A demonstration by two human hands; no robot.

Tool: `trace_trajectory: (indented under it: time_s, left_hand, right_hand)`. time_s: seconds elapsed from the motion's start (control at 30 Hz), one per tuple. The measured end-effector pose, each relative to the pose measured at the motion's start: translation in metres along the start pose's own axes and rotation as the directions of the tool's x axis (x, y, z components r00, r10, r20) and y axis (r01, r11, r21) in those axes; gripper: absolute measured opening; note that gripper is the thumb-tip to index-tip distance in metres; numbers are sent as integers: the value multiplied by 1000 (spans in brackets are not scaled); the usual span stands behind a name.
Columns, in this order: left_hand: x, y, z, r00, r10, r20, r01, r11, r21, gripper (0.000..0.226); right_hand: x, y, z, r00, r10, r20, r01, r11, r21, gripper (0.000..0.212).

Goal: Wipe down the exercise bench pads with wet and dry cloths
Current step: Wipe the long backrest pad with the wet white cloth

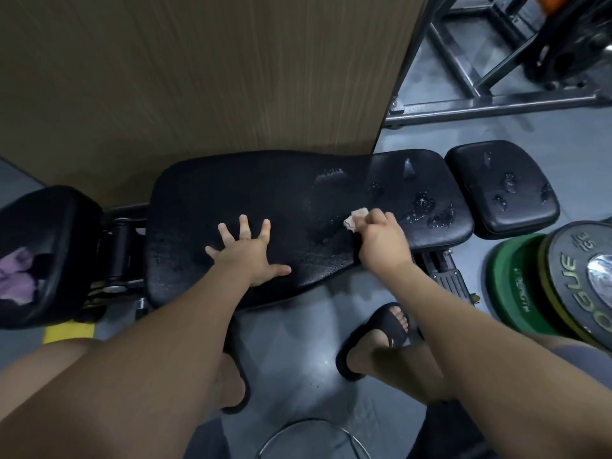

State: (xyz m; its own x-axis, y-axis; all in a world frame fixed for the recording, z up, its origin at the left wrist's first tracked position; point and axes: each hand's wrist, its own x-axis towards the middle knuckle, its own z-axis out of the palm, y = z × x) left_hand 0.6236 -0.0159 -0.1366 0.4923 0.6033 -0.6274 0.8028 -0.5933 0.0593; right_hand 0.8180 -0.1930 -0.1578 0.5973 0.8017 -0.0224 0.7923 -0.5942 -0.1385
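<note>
The long black bench pad (231, 193) lies across the middle of the view. Water drops and foam patches cover its right part. My left hand (246, 253) presses flat on the pad with fingers spread. My right hand (381, 236) grips a small pale cloth (356, 218) and holds it against the pad beside the wet patches. A smaller black pad (503, 190) at the right also carries water drops. Another black pad (43, 256) at the left has a purple cloth (18, 276) lying on it.
A wooden panel (198, 77) stands right behind the bench. Stacked weight plates (569, 283), green and black, sit at the right. A metal rack frame (490, 94) stands on the grey floor behind. My sandalled feet (374, 342) stand below the bench, and a chrome ring (314, 438) lies at the bottom.
</note>
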Motion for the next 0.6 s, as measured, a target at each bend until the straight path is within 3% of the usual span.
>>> trace_trajectory:
  time_s: [0.07,0.17,0.23,0.33,0.4,0.47,0.53,0.6]
  left_hand:
    - [1,1,0,1000,-4,5,4,1000,-10,118]
    - [2,3,0,1000,-19,14,19,1000,-15,119]
    - [2,3,-1,1000,-20,21,20,1000,-18,120]
    - [1,4,-2,1000,-11,29,11,1000,-19,120]
    - [1,3,-3,999,-15,34,16,1000,-23,120]
    - [2,4,-3,999,-22,43,23,999,-31,120]
    - [3,6,-3,999,-27,48,28,999,-32,121]
    - [4,7,-4,998,-35,51,37,999,-37,122]
  right_hand:
    - [-6,-23,1,1000,-3,-14,4,994,109,53]
    - [-33,-44,13,939,-342,14,334,923,192,57]
    - [-18,-30,9,898,-438,40,428,891,150,59]
    - [28,-8,3,989,-144,16,142,985,94,57]
    - [33,-17,3,998,-59,29,56,996,74,56]
    - [11,-35,10,979,-203,29,196,968,156,53]
    - [-19,-42,19,899,-438,22,425,881,207,52]
    - [-19,-37,15,848,-528,54,511,840,183,54]
